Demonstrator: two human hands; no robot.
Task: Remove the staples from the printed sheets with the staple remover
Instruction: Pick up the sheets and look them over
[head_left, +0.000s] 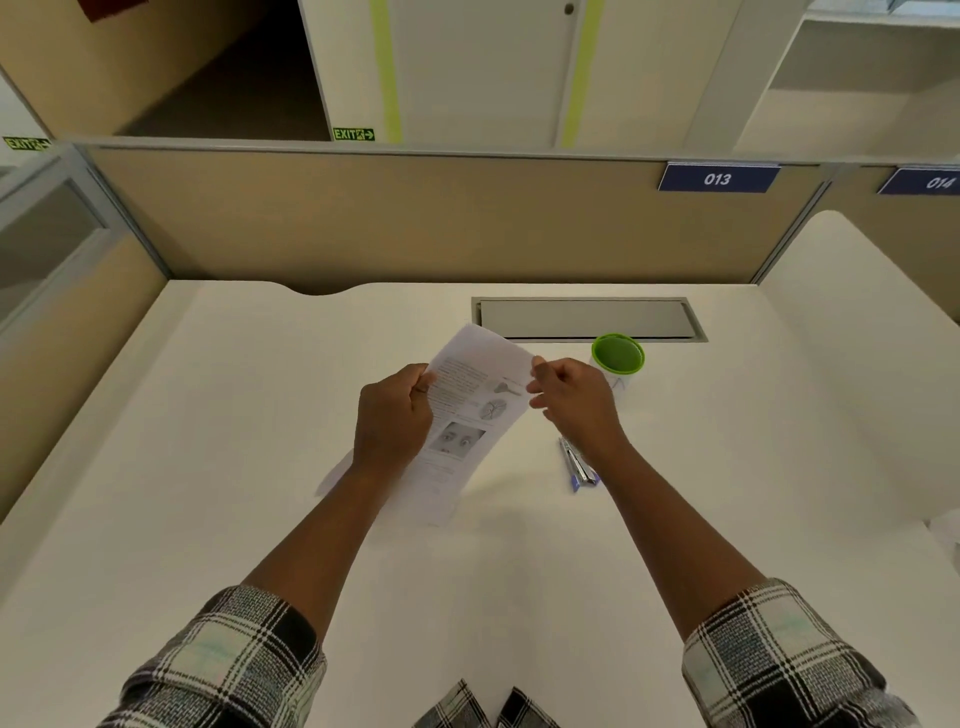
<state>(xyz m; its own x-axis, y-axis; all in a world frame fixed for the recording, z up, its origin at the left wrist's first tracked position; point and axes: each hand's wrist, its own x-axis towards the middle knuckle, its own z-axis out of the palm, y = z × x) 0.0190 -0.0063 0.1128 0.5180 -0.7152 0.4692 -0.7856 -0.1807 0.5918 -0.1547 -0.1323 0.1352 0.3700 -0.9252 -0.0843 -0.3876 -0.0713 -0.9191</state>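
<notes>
The printed sheets (467, 410), white pages with text, diagrams and a photo, are lifted off the white desk (218, 415) at its middle. My left hand (395, 415) grips their left edge. My right hand (571, 395) pinches the upper right edge with thumb and fingertips. The staple remover (579, 465), metal with blue parts, lies on the desk just under my right wrist, with no hand on it. No staple can be made out at this size.
A green-rimmed white cup (618, 358) stands just right of my right hand. A grey cable-tray lid (587, 318) is set into the desk behind the sheets. Beige partition panels (415, 218) close the back and left. More paper (945, 525) shows at the right edge.
</notes>
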